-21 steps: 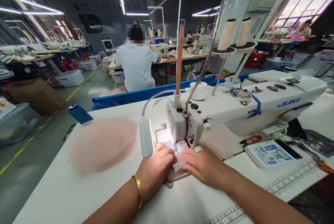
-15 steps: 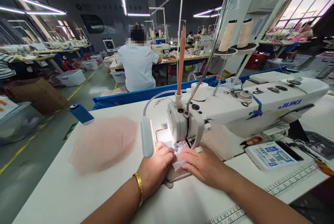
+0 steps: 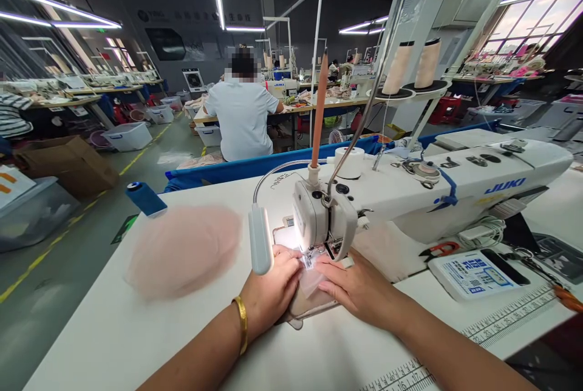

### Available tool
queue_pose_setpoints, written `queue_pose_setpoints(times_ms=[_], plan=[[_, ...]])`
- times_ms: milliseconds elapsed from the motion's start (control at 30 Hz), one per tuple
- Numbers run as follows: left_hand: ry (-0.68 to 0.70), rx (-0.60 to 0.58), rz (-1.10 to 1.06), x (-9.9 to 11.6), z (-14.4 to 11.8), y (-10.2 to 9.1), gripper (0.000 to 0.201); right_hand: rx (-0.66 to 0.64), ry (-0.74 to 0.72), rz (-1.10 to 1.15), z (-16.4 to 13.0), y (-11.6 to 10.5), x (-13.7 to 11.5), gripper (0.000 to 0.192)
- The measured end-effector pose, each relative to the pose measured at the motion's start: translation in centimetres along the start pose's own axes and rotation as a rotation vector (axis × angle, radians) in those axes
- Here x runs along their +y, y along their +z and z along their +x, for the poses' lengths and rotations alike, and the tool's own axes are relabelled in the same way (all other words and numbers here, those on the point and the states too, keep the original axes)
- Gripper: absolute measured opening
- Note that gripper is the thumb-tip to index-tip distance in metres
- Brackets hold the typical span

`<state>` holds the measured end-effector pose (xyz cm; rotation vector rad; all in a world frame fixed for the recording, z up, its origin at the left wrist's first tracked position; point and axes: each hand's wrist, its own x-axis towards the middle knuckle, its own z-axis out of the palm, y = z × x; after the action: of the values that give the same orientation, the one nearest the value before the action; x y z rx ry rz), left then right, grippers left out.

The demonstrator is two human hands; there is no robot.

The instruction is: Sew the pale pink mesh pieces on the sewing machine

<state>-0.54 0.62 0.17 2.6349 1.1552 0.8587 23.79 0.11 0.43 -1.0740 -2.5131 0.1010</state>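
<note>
Seen from the head camera, both forearms reach forward over the white table point(image 3: 113, 330) and converge at the needle end of the sewing machine point(image 3: 410, 187). Left hand point(image 3: 268, 294), palm down with fingers curled, presses on the fabric piece point(image 3: 314, 300); a gold bangle point(image 3: 240, 331) circles its wrist. Right hand point(image 3: 359, 288), also palm down, lies flat with fingers extended leftward, fingertips on the same piece; neither hand pinches it. One small pale fabric piece lies flat under both hands, its far edge below the presser foot and its long axis apparently running away from the person, though the hands hide most of it. One pink fabric pile point(image 3: 182, 248) lies well to the left; two thread cones point(image 3: 412, 63) stand behind the machine.
</note>
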Motion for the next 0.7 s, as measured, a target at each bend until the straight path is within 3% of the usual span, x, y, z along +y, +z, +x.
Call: queue_pose_setpoints(times_ms=[433,600,700], plan=[[-0.053,-0.08,0.031,0.4,0.2,-0.1,0.027,0.003,-0.008,-0.009,-0.3,0.3,0.3,0.015],[-0.107,-0.155,0.207,0.7,0.4,-0.3,0.029,0.157,-0.114,0.033,-0.4,0.0,0.6,0.023],[-0.153,-0.192,0.351,1.3,0.5,-0.6,0.015,0.228,-0.166,0.074,-0.4,-0.2,0.7,0.023]])
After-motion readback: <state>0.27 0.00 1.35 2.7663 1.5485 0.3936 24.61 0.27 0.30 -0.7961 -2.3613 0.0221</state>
